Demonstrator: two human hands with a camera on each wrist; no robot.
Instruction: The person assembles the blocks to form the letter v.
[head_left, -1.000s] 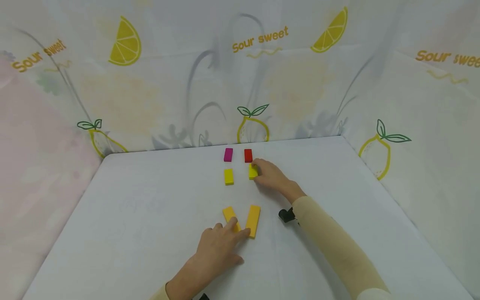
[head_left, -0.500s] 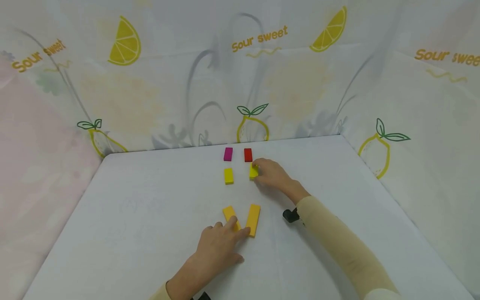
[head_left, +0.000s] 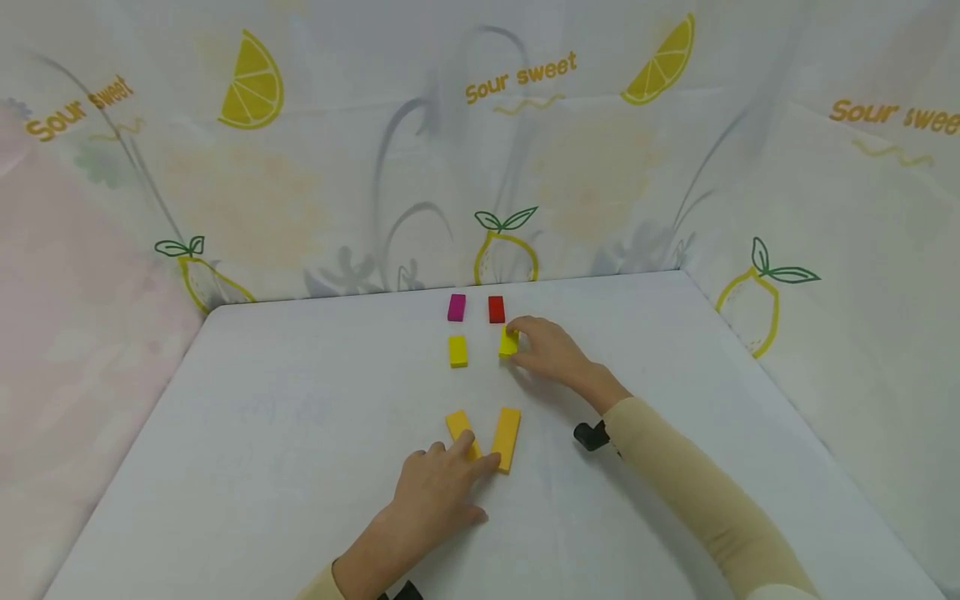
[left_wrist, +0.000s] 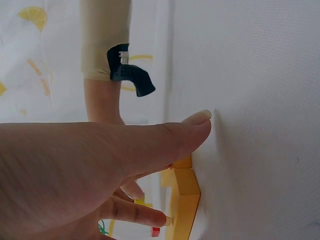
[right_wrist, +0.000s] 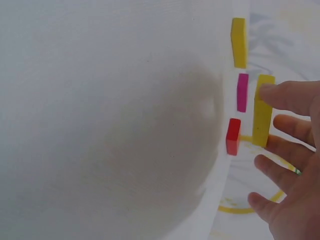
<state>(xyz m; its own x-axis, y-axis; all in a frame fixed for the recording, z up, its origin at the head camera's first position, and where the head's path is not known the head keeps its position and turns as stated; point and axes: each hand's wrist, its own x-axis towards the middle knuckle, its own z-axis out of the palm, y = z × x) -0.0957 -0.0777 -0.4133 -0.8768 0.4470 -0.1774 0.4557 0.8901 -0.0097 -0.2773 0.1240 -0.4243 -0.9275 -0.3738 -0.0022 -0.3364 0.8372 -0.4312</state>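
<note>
My right hand (head_left: 551, 354) pinches a yellow block (right_wrist: 262, 117) between thumb and fingertips. In the right wrist view this block stands off from the white table surface, with the thumb at one end and a finger at the other. Nearer the front, my left hand (head_left: 435, 492) reaches over two orange-yellow blocks, its fingers spread. One finger rests on the left block (head_left: 456, 426), which lies slanted and is partly covered. Another finger touches the lower end of the right block (head_left: 507, 433). The left thumb (left_wrist: 165, 142) stays out to the side, holding nothing.
Beyond the hands, a second yellow block (head_left: 457, 352) lies left of the pinched one. Behind them are a magenta block (head_left: 457, 307) and a red block (head_left: 497, 309), near the back edge of the white table (head_left: 300, 433). A lemon-printed cloth (head_left: 345, 167) hangs behind.
My right forearm has swung out to the right, and the pinched yellow block has shifted very slightly right. My left hand and the other blocks stay where they were.
</note>
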